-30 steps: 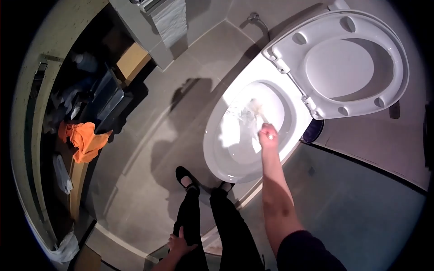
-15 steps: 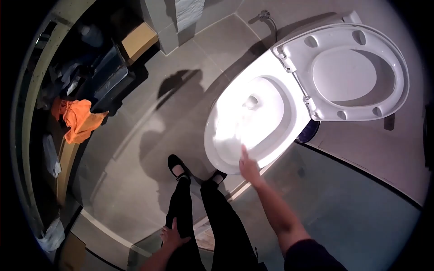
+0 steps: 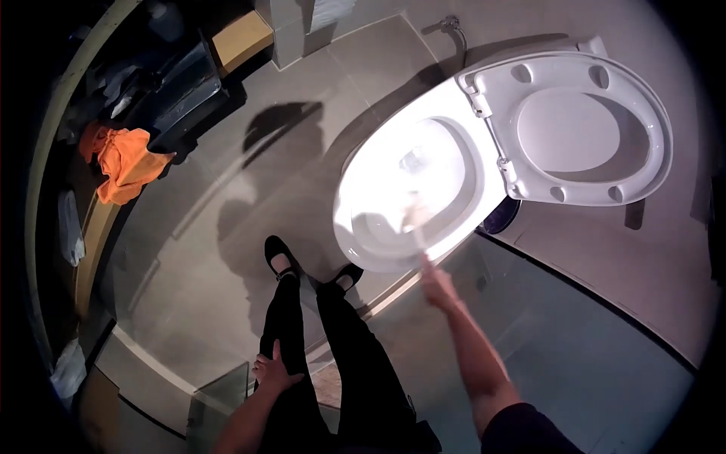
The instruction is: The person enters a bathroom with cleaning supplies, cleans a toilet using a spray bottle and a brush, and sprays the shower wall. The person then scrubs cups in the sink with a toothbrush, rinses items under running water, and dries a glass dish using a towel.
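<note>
My right hand (image 3: 436, 283) is closed round the handle of a pale brush (image 3: 413, 216), just outside the front rim of a white toilet bowl (image 3: 386, 263). The brush head is blurred and sits over the lower part of the bowl. Behind the bowl the seat and lid (image 3: 571, 132) are raised. My left hand (image 3: 273, 370) rests on my leg with fingers spread, holding nothing.
An orange cloth (image 3: 125, 165) lies on the cabinet shelf at left, near a dark bin (image 3: 181, 87) and a cardboard box (image 3: 242, 43). A round dark container (image 3: 501, 216) stands beside the toilet. A glass panel (image 3: 560, 318) is at lower right.
My right hand has drawn back from over the bowl toward its front right side, bringing the brush along. The whole view has shifted slightly. My left hand stays on my leg.
</note>
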Demonstrator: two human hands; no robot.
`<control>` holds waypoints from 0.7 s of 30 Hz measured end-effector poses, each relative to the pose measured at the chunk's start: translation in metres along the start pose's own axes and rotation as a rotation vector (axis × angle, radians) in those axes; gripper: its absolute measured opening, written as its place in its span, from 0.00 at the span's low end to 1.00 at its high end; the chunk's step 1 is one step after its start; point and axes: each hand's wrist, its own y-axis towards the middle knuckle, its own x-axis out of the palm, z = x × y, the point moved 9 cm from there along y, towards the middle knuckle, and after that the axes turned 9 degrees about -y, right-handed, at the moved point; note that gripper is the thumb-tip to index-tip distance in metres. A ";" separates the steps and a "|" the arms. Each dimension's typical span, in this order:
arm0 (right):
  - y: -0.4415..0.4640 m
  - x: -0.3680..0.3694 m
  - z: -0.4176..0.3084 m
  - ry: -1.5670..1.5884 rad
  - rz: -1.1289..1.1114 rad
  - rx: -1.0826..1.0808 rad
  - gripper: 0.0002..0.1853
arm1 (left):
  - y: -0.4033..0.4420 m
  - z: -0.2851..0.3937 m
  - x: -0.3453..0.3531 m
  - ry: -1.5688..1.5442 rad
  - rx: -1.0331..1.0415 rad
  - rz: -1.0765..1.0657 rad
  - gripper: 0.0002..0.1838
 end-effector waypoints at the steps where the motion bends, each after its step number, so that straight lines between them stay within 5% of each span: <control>1: -0.012 -0.006 -0.041 0.287 -0.274 0.134 0.29 | 0.001 -0.001 0.002 -0.007 0.005 0.007 0.65; 2: -0.032 -0.017 -0.085 0.515 -0.516 0.335 0.27 | 0.001 -0.002 0.002 -0.013 0.009 0.016 0.65; 4: -0.047 -0.040 -0.104 0.603 -0.479 0.234 0.26 | -0.001 -0.002 0.000 -0.054 0.014 0.014 0.65; 5: -0.043 -0.052 -0.093 0.381 -0.220 -0.186 0.28 | -0.003 -0.003 0.001 -0.070 0.015 0.006 0.64; 7: -0.050 -0.058 -0.035 -0.201 -0.215 -0.347 0.33 | -0.003 -0.003 0.001 -0.096 0.018 -0.004 0.64; 8: -0.037 -0.067 0.013 -0.538 -0.468 -0.093 0.34 | -0.004 -0.003 0.002 -0.113 0.017 -0.007 0.64; 9: -0.010 -0.088 0.038 -0.709 -0.468 -0.056 0.37 | -0.003 -0.003 0.003 -0.109 0.028 0.007 0.64; 10: 0.033 -0.096 0.078 -0.751 -0.115 -0.123 0.36 | -0.002 -0.004 0.004 -0.105 0.036 0.023 0.65; 11: 0.070 -0.121 0.081 -0.697 -0.143 0.099 0.34 | -0.002 -0.005 0.005 -0.098 0.043 0.038 0.65; 13: 0.143 -0.103 0.054 -0.381 -0.123 -0.025 0.31 | 0.000 -0.008 0.011 -0.052 0.045 0.052 0.65; 14: 0.179 -0.065 0.037 -0.330 0.020 -0.274 0.29 | 0.002 -0.008 0.011 -0.030 0.048 0.068 0.65; 18: 0.125 -0.002 -0.052 0.460 -0.181 0.387 0.31 | -0.002 -0.004 0.008 -0.012 0.010 -0.023 0.65; 20: 0.104 0.013 0.005 -0.270 0.008 0.021 0.33 | 0.000 -0.007 0.008 -0.016 0.021 0.016 0.65; 21: 0.082 -0.016 0.035 -0.376 -0.077 0.043 0.32 | -0.002 -0.007 0.006 -0.017 0.022 0.016 0.65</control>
